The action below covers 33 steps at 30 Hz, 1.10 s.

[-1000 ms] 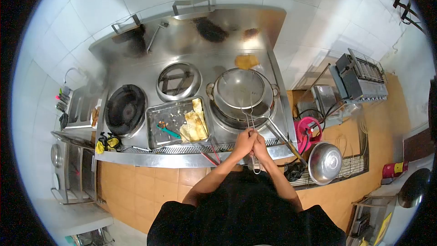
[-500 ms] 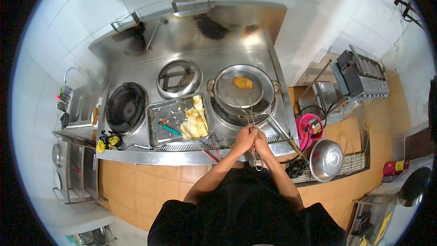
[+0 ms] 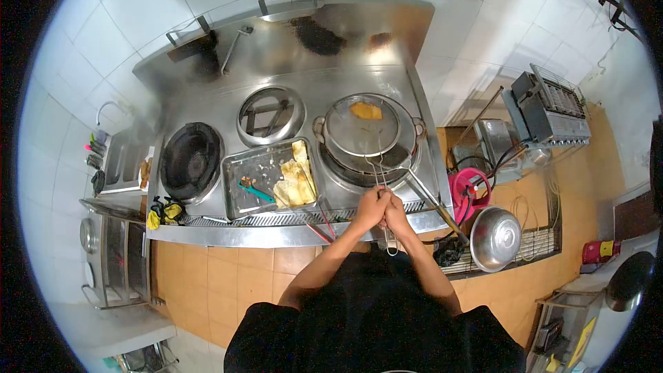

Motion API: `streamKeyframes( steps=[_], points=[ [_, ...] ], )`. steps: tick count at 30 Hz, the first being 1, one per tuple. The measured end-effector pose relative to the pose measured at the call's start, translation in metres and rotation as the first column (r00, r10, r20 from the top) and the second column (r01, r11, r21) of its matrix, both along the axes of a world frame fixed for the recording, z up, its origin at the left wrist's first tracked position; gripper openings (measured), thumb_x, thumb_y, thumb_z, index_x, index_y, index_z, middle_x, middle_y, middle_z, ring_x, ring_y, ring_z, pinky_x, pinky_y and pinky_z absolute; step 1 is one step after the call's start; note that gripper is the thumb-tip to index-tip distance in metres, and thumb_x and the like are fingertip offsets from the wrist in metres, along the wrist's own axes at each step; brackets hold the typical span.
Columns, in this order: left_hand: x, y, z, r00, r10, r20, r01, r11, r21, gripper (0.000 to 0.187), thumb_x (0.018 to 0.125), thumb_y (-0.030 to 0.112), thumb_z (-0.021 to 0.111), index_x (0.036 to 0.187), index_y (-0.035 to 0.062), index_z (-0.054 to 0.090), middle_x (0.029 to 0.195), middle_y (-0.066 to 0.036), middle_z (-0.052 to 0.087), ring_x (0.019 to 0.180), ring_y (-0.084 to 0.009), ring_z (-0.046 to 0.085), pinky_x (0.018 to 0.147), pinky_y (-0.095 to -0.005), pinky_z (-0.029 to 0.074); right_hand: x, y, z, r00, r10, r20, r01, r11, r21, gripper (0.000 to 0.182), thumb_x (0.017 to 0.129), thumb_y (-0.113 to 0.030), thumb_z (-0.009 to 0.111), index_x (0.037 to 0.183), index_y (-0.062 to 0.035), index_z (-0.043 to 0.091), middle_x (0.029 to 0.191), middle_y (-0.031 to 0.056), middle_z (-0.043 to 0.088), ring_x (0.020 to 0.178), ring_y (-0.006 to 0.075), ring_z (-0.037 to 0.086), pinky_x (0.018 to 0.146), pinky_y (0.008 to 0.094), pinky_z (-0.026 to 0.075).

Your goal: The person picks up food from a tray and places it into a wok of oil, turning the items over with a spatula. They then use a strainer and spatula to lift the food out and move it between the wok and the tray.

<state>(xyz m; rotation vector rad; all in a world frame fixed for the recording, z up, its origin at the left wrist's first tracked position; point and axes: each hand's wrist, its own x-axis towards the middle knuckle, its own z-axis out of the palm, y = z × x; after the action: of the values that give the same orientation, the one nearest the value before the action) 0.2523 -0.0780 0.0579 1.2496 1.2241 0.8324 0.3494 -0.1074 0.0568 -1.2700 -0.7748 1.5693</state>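
Note:
My left hand (image 3: 370,208) and my right hand (image 3: 396,211) are clasped together around the wire handle of a round mesh strainer (image 3: 364,126). The strainer hovers over a wok (image 3: 407,157) on the right burner of the steel stove. One golden fried piece (image 3: 365,110) lies at the strainer's far side. The handle's end pokes out below my hands, towards my black shirt.
A metal tray (image 3: 247,166) with fried pieces (image 3: 295,185) and green tongs (image 3: 257,192) sits left of the wok. Two unused burners (image 3: 191,160) stand further left. A ladle handle (image 3: 431,202) leans off the stove's right front. A steel bowl (image 3: 495,237) and pink hose reel (image 3: 468,193) stand at the right.
The fried piece, airborne above the strainer a second ago, has dropped into it and now lies at its far side. My hands stay clasped on the handle.

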Motion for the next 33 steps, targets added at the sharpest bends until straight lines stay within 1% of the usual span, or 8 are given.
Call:
streamKeyframes(
  steps=[1,5,8,11,14,27,31,33],
  points=[
    [-0.001,-0.001,0.002,1.000,-0.001,-0.016,0.002,0.996,0.086,0.033,0.089,0.026,0.052,0.098,-0.0054,0.061,0.062,-0.019,0.063,0.051,-0.0287,0.064,0.050,-0.0361,0.051,0.000,0.001,0.000,1.000,0.002,0.001,-0.002,1.000,0.005,0.027,0.103,-0.028,0.039,0.103,-0.0042,0.052,0.054,0.0003,0.045,0.038,0.0093,0.041,0.034,0.0248,0.032],
    [0.002,0.002,-0.019,0.999,0.015,-0.036,-0.007,0.979,0.202,0.034,0.089,0.026,0.052,0.099,-0.0056,0.060,0.063,-0.019,0.063,0.051,-0.0266,0.064,0.050,-0.0352,0.050,0.001,-0.001,-0.005,1.000,0.004,-0.031,-0.003,1.000,0.010,0.029,0.103,-0.029,0.038,0.098,-0.0033,0.051,0.055,0.0005,0.046,0.037,0.0094,0.039,0.034,0.0256,0.032],
    [0.001,0.001,-0.005,0.999,0.004,-0.040,-0.001,0.997,0.079,0.035,0.089,0.025,0.052,0.101,-0.0064,0.060,0.070,-0.021,0.065,0.063,-0.0311,0.067,0.058,-0.0376,0.051,0.002,0.004,-0.003,0.999,0.015,-0.029,-0.015,1.000,0.024,0.029,0.103,-0.029,0.038,0.098,-0.0034,0.052,0.055,0.0004,0.046,0.037,0.0089,0.040,0.034,0.0247,0.032],
    [0.002,0.002,0.003,0.999,0.037,0.003,-0.036,0.966,0.254,0.036,0.088,0.025,0.053,0.104,-0.0069,0.060,0.074,-0.022,0.065,0.070,-0.0331,0.067,0.064,-0.0385,0.051,-0.004,0.001,0.014,0.996,-0.048,0.080,0.040,0.994,0.098,0.029,0.103,-0.028,0.038,0.097,-0.0039,0.052,0.055,0.0003,0.047,0.038,0.0085,0.042,0.034,0.0237,0.033],
    [0.000,-0.001,0.013,0.998,0.025,-0.059,-0.010,0.970,0.244,0.036,0.087,0.024,0.053,0.105,-0.0069,0.060,0.073,-0.022,0.065,0.068,-0.0324,0.068,0.064,-0.0377,0.051,0.002,0.000,0.008,0.994,0.049,0.101,-0.062,0.990,0.128,0.024,0.102,-0.024,0.036,0.108,-0.0057,0.050,0.059,-0.0010,0.047,0.042,0.0073,0.042,0.035,0.0231,0.032],
    [-0.001,-0.008,-0.011,0.998,0.023,-0.059,-0.013,0.987,0.161,0.034,0.089,0.024,0.053,0.102,-0.0059,0.061,0.064,-0.019,0.063,0.056,-0.0263,0.065,0.053,-0.0367,0.050,0.000,-0.007,-0.003,0.999,0.049,0.020,-0.050,0.998,0.047,0.029,0.102,-0.021,0.035,0.124,-0.0061,0.045,0.058,-0.0010,0.046,0.041,0.0074,0.041,0.035,0.0228,0.031],
    [-0.003,-0.018,-0.001,0.990,-0.033,-0.134,0.049,0.992,0.115,0.034,0.089,0.026,0.053,0.102,-0.0053,0.060,0.064,-0.021,0.063,0.053,-0.0293,0.065,0.052,-0.0374,0.050,-0.002,-0.019,0.010,1.000,-0.002,-0.006,0.002,1.000,0.011,0.023,0.101,-0.017,0.034,0.107,-0.0042,0.052,0.055,0.0002,0.046,0.039,0.0089,0.041,0.035,0.0239,0.032],
    [-0.003,-0.031,0.006,0.990,-0.025,-0.136,0.037,0.996,0.086,0.034,0.089,0.026,0.054,0.102,-0.0046,0.061,0.066,-0.021,0.064,0.055,-0.0300,0.066,0.054,-0.0382,0.051,0.002,-0.031,0.007,0.998,0.057,-0.003,-0.057,0.998,-0.005,0.028,0.102,-0.021,0.036,0.124,-0.0068,0.046,0.058,-0.0009,0.047,0.040,0.0066,0.041,0.035,0.0216,0.032]
  ],
)
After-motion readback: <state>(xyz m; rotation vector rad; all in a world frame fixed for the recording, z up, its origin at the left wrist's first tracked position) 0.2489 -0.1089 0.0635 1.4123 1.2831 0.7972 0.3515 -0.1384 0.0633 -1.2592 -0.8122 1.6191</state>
